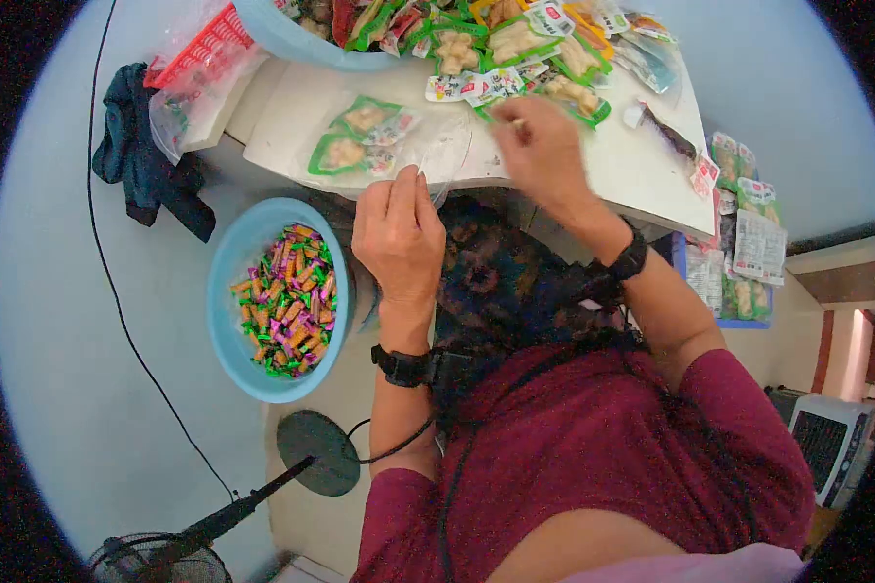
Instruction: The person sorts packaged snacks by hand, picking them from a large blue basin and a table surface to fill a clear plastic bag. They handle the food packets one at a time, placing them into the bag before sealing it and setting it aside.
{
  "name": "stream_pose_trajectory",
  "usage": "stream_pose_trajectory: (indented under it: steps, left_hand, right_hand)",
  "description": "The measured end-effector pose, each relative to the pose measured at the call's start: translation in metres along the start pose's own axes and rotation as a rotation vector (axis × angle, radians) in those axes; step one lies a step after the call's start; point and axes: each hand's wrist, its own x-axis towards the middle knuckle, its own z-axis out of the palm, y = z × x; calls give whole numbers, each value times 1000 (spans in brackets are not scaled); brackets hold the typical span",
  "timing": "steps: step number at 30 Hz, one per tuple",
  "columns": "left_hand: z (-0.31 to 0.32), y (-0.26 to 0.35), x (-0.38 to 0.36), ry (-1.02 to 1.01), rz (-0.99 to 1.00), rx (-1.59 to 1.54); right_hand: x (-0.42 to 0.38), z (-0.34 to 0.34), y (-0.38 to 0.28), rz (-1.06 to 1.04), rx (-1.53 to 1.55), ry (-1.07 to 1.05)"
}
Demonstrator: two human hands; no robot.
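My left hand [399, 238] is at the front edge of the white table, fingers pinched on the rim of a clear plastic bag [442, 146]. Inside the bag lie two green-edged snack packets [342, 154] with pale pieces showing. My right hand [544, 155] is raised to the right of the bag, fingers curled together and slightly blurred. Whatever it may hold is hidden. Just beyond it spreads a heap of green and orange snack packets [515, 44].
A blue basin [311, 49] of packets stands at the table's back left. Below left is another blue basin [226, 335] of small wrapped sweets. A dark packet [673, 136] lies on the table's right side. A blue crate [749, 319] of packets stands right, and a fan [156, 556] lower left.
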Motion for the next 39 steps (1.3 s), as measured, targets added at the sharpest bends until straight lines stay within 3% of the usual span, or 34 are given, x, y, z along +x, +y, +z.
stream_pose_trajectory:
  steps: [2,5,8,14,17,20,23,26,29,35,39]
  left_hand:
    - [1,2,0,11,0,4]
    - [1,4,-1,15,-13,10]
    - [2,3,-3,23,-9,5]
    - [-1,3,-1,8,-10,-1]
    - [-1,3,-1,5,-9,6]
    - [-1,3,-1,11,-11,9]
    - [-2,2,-2,4,-22,9]
    - [-5,4,-3,-14,-36,20]
    - [-8,5,-4,-36,-45,44]
    - [-9,4,-8,-66,-85,38]
    - [-6,3,-8,-8,-77,-15]
  right_hand:
    - [5,-19,21,-82,-368,124]
    - [13,-36,27,156,-577,-82]
    - [12,-33,32,49,-576,-62]
    - [16,-40,1,188,-584,-321]
    - [16,-44,-11,292,-625,-576]
    - [16,-51,-21,258,-568,-603]
    - [18,-45,-2,-65,-452,-203]
    - [34,-28,27,-268,-487,-107]
    - [55,-28,21,115,-394,-538]
    - [56,-29,44,-30,-353,-358]
    - [60,-52,31,200,-242,-503]
